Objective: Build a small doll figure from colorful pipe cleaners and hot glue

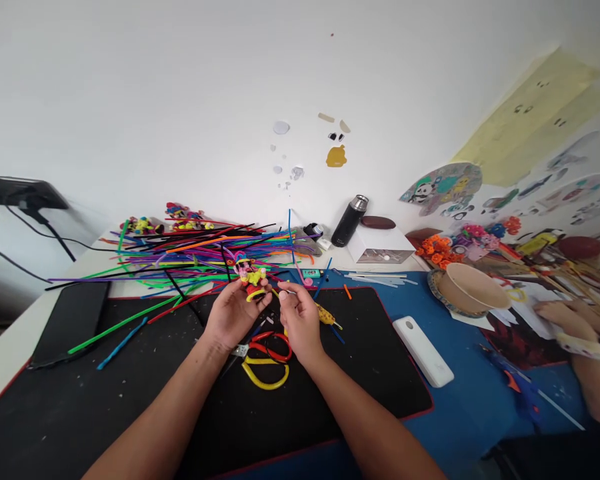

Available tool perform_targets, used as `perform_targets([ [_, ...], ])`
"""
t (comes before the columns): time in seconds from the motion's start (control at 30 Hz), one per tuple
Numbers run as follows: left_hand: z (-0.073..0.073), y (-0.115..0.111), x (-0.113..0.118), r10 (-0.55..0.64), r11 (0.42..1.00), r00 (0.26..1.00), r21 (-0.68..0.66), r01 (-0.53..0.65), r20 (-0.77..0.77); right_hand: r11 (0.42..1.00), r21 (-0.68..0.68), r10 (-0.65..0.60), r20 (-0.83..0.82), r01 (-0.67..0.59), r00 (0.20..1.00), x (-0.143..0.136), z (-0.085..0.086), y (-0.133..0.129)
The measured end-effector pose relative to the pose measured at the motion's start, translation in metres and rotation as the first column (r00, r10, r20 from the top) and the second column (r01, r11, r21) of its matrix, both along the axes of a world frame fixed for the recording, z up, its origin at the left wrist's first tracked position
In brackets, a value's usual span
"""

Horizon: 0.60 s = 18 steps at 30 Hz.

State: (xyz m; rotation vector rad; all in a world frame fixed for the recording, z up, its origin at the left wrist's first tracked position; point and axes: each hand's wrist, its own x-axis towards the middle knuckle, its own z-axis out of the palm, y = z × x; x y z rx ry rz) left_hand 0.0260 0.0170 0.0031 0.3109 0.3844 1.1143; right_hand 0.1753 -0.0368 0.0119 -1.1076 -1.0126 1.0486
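My left hand (231, 315) is closed round a small colourful figure (251, 275) with pink, yellow and red parts and a yellow-rimmed base. Just to the right of it, my right hand (299, 319) has thumb and fingers pinched together beside the figure's base; what they hold is too small to name. Beneath the hands, red-handled scissors (279, 339) and a yellow-handled pair (267, 385) lie on the black mat (330, 400). A yellow piece (324, 315) rests partly behind my right hand.
Many pipe cleaners (200, 250) are heaped at the back left. A phone (73, 320) lies left, a white power bank (423, 351) right. A black thermos (350, 220) stands near the wall. Beyond a bowl (473, 287), another person's hands (567, 319) and a blue glue gun (517, 387) are visible.
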Motion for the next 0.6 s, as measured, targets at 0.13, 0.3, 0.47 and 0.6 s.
perform_targets([
  [0.13,0.001,-0.002,-0.002,-0.067,0.998,0.998,-0.001,0.067,-0.005,0.997,-0.071,0.019,-0.107,-0.027,0.994,0.007,-0.001,0.008],
  [0.3,-0.001,-0.007,-0.001,-0.164,0.985,0.985,0.047,0.167,-0.055,0.993,-0.099,0.047,-0.154,-0.063,0.987,0.015,0.001,0.02],
  [0.47,-0.009,-0.008,0.0,-0.253,0.965,0.962,0.045,0.258,-0.1,0.984,-0.12,0.106,-0.182,-0.129,0.978,0.016,0.0,0.034],
  [0.6,-0.011,-0.008,0.0,-0.269,0.961,0.956,0.028,0.274,-0.115,0.979,-0.119,0.138,-0.212,-0.166,0.967,0.013,-0.002,0.045],
])
